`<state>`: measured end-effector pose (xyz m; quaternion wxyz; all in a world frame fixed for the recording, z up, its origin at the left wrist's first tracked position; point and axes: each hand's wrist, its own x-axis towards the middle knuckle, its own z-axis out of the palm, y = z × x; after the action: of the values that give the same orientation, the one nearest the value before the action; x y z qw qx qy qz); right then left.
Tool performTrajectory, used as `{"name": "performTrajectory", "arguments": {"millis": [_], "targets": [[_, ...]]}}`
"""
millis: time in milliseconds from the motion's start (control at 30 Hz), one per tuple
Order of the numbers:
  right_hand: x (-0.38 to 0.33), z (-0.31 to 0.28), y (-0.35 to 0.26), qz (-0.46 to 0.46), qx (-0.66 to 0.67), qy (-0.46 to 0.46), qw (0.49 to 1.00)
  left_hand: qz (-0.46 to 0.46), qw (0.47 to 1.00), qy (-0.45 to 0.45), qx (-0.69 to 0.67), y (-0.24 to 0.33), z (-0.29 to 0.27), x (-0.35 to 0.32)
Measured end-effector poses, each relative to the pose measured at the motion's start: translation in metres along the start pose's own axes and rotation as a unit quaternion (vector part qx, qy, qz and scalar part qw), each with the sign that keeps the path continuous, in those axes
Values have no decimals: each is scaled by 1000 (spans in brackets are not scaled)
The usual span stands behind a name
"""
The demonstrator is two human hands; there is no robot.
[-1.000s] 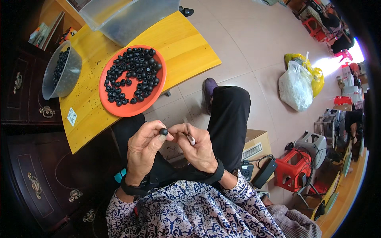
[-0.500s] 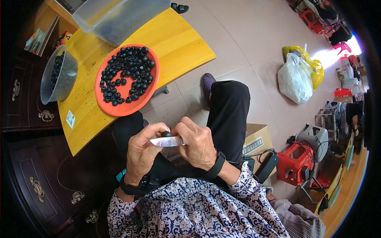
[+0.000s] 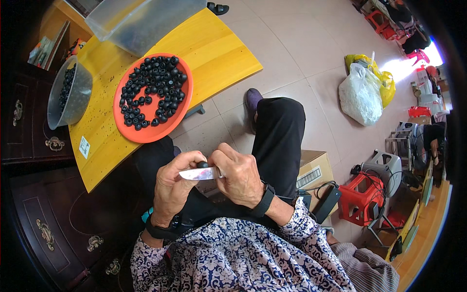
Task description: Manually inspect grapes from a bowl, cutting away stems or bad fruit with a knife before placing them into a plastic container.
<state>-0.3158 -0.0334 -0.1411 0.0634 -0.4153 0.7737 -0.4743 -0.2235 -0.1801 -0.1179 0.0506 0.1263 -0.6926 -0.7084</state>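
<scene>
Over my lap, my left hand pinches a small round black part between thumb and fingers. My right hand grips a short knife by its handle, which the fingers mostly hide. The knife's blade points left and lies against the near side of the black part, close to my left thumb. Beyond my hands, an orange plate holds many similar black parts, some showing a hole. The plate rests on a yellow wooden table.
A clear round tub with more black parts and a large translucent bin stand on the table, among scattered black crumbs. Dark drawers are at left. A cardboard box, red stool and filled bags stand to the right.
The blade has slid slightly left across the black part, showing a little more of its length past my left thumb. Both hands keep their grip; the whole view shifts slightly.
</scene>
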Motion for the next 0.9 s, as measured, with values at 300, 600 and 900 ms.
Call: {"name": "performTrajectory", "arguments": {"millis": [300,600,900], "targets": [[0,2,3,-4,9,-11,1000,-17,1000,1,15,9,1,-1],[15,-12,35,166,176,72,968,-45,989,-55,-128,-2,0,-14],[-2,-14,-12,251,498,-57,828,-35,992,-14,-117,-2,-3,-4]]}}
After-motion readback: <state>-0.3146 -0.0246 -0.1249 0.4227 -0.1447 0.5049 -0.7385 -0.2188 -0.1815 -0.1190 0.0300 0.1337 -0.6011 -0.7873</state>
